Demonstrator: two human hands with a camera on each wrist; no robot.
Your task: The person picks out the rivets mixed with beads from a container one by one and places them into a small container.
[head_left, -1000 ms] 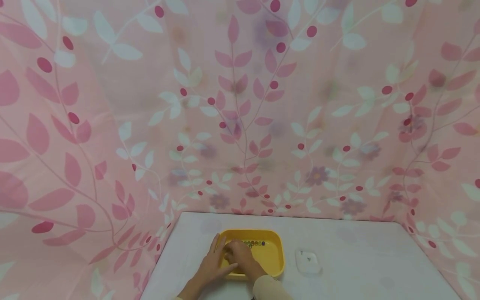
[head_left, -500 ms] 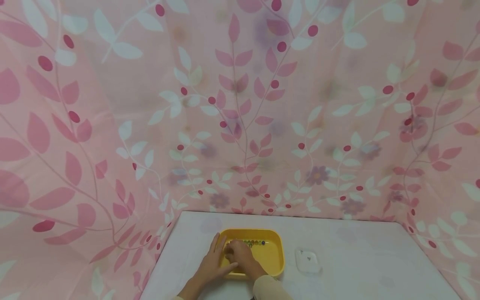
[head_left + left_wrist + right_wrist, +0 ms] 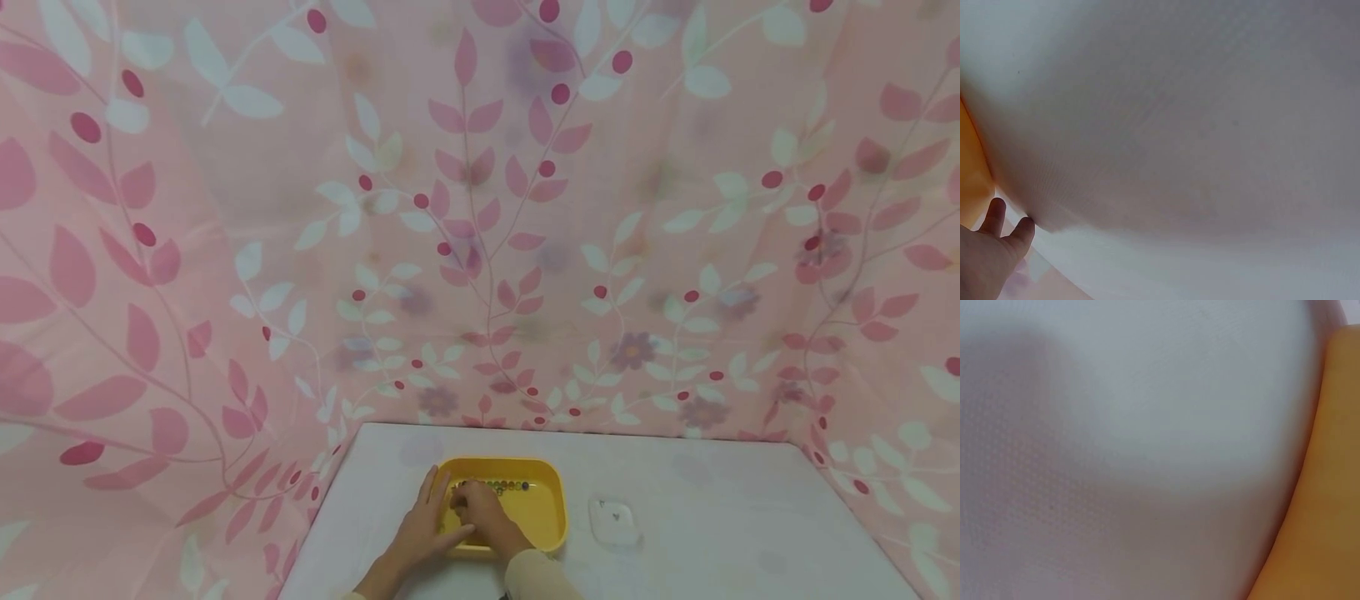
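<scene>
In the head view a yellow tray [image 3: 543, 521] lies on the white table. A row of small coloured glass balls, like marbles [image 3: 512, 485], runs along its far inner side, and one more [image 3: 500, 492] sits just in front of the row. My left hand [image 3: 422, 527] rests on the tray's left side with fingers spread and thumb stretched across the near rim. Inside the tray my right hand [image 3: 482, 512] reaches to the left end of the row with bent fingers. Its fingertips are partly hidden, and I cannot tell whether they pinch a ball.
A small clear plastic dish [image 3: 615, 523], with a few tiny things in it, stands right of the tray. Pink leaf-patterned cloth [image 3: 480, 250] hangs behind the white table [image 3: 720, 517] and along its sides. Both wrist views show mostly the tabletop and the tray's outer wall [image 3: 1322, 506].
My right hand has shifted very slightly, and a little more of the row's left end shows past it. The left hand and tray stay put.
</scene>
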